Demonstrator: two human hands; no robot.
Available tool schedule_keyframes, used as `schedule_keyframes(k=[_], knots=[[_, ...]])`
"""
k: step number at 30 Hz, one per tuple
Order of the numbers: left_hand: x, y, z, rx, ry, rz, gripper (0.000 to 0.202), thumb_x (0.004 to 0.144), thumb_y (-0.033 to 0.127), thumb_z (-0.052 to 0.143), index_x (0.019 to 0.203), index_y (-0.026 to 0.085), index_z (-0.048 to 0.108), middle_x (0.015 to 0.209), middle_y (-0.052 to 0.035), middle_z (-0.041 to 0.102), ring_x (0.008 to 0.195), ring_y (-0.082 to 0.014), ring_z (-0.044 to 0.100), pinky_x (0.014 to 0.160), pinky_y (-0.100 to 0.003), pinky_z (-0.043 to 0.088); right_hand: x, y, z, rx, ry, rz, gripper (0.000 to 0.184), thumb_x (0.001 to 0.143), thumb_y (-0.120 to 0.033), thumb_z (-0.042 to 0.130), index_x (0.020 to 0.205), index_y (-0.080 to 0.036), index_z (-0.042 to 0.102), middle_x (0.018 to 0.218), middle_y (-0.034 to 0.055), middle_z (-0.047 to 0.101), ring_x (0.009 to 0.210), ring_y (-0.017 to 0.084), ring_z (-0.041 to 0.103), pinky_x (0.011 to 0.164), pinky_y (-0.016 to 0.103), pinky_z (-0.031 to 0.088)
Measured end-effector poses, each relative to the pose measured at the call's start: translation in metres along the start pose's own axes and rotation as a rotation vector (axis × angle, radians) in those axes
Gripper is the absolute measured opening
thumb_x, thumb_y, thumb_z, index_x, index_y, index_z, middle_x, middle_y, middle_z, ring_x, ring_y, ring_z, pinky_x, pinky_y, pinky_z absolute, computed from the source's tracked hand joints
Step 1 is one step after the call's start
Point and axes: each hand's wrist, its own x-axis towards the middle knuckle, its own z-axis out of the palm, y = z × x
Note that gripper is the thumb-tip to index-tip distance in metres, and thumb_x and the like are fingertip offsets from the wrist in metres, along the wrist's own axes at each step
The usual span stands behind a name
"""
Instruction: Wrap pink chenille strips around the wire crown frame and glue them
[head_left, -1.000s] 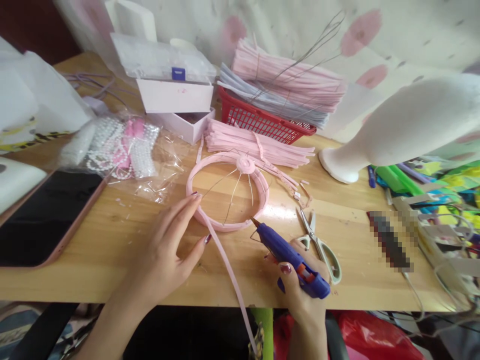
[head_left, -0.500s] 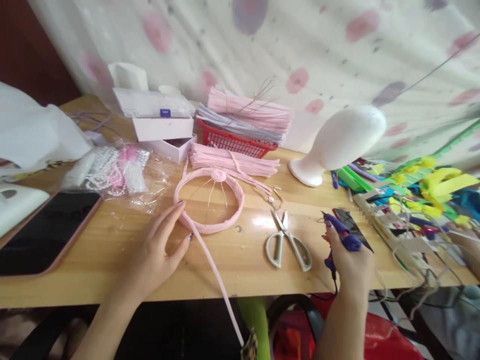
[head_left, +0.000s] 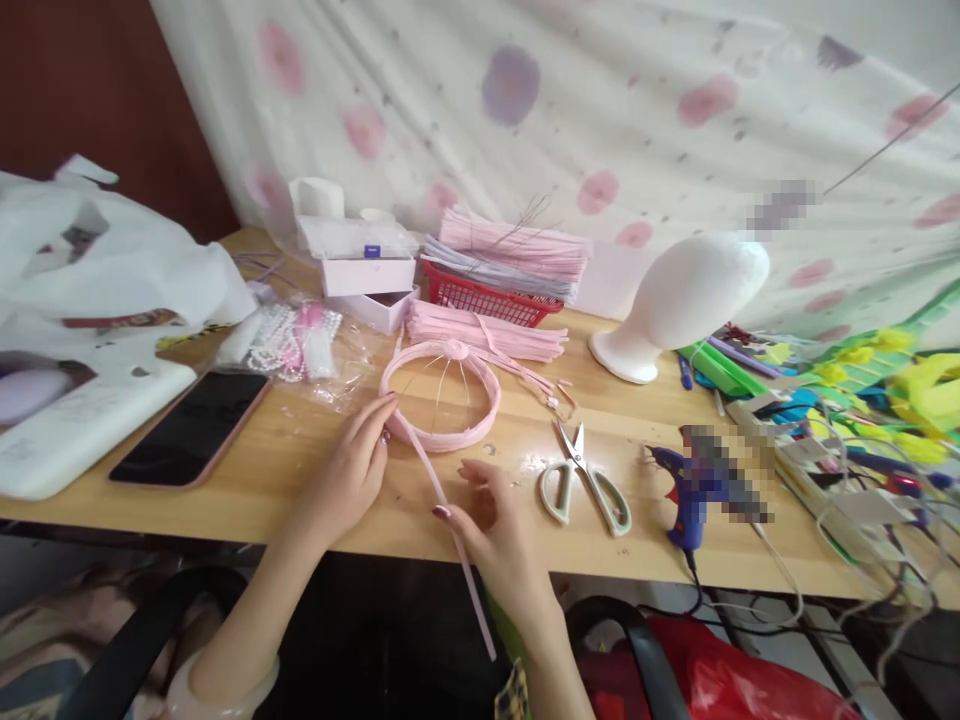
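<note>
A pink wrapped ring (head_left: 480,417) with thin wire spokes lies on the wooden table (head_left: 300,480). A long pink strip (head_left: 444,500) trails from the ring's near left side over the table edge. My left hand (head_left: 352,470) rests with fingertips pressed on the ring where the strip joins it. My right hand (head_left: 491,520) is beside the strip, thumb and fingers curved around it near the table edge. The blue glue gun (head_left: 682,490) lies on the table to the right, away from both hands.
Scissors (head_left: 585,485) lie open right of the ring. Behind are a red basket (head_left: 487,295) of pink strips, white boxes (head_left: 364,275), a bag of beads (head_left: 292,340) and a foam head (head_left: 686,295). A phone (head_left: 191,428) lies at the left; cables and colourful craft clutter (head_left: 847,430) fill the right.
My right hand set the glue gun down at the right and came back left to the pink strip. My left hand stayed on the ring. The view lifted and pulled back.
</note>
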Motion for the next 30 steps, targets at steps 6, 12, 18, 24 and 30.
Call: schedule_keyframes(k=[6,12,18,24,30], knots=[[-0.001,0.0,0.001,-0.009,-0.004,0.022,0.045,0.099,0.012,0.034,0.142,0.013,0.049,0.147,-0.0173,0.056,0.14,-0.0259,0.051,0.119,-0.051,0.042,0.017,0.01,0.0,0.018,-0.109,0.022,0.018,0.095,-0.034,0.059,0.095,-0.022,0.072,0.081,0.0036,0.077,0.07,0.019,0.069,0.064,0.029,0.052],[0.0,0.002,0.001,-0.043,-0.003,0.009,0.046,0.098,0.01,0.035,0.142,0.012,0.049,0.149,-0.0181,0.056,0.141,-0.0266,0.051,0.119,-0.053,0.041,0.029,0.01,-0.024,-0.098,-0.045,0.043,0.022,0.093,-0.035,0.058,0.09,-0.022,0.075,0.08,0.0052,0.076,0.072,0.021,0.068,0.068,0.031,0.051],[0.001,0.004,0.0,-0.068,-0.018,-0.016,0.048,0.097,0.009,0.034,0.143,0.013,0.049,0.151,-0.0163,0.055,0.142,-0.0241,0.05,0.12,-0.048,0.041,0.053,0.017,-0.04,-0.176,-0.032,0.087,0.024,0.089,-0.039,0.06,0.082,-0.021,0.074,0.075,0.006,0.075,0.069,0.022,0.066,0.066,0.033,0.048],[0.001,0.005,-0.001,-0.096,-0.041,-0.04,0.05,0.096,0.007,0.034,0.143,0.013,0.05,0.152,-0.0151,0.055,0.143,-0.0226,0.049,0.121,-0.045,0.04,0.089,0.017,-0.059,-0.223,-0.147,0.064,0.04,0.087,-0.037,0.065,0.124,-0.022,0.067,0.067,-0.002,0.068,0.061,0.018,0.062,0.063,0.03,0.047],[0.001,0.005,0.0,-0.122,-0.075,-0.06,0.055,0.094,0.005,0.034,0.146,0.016,0.048,0.156,-0.0119,0.052,0.145,-0.0209,0.046,0.122,-0.043,0.039,0.127,0.027,-0.066,-0.266,-0.273,-0.028,0.03,0.084,-0.031,0.064,0.11,-0.023,0.075,0.068,-0.0008,0.069,0.065,0.019,0.064,0.068,0.032,0.05]])
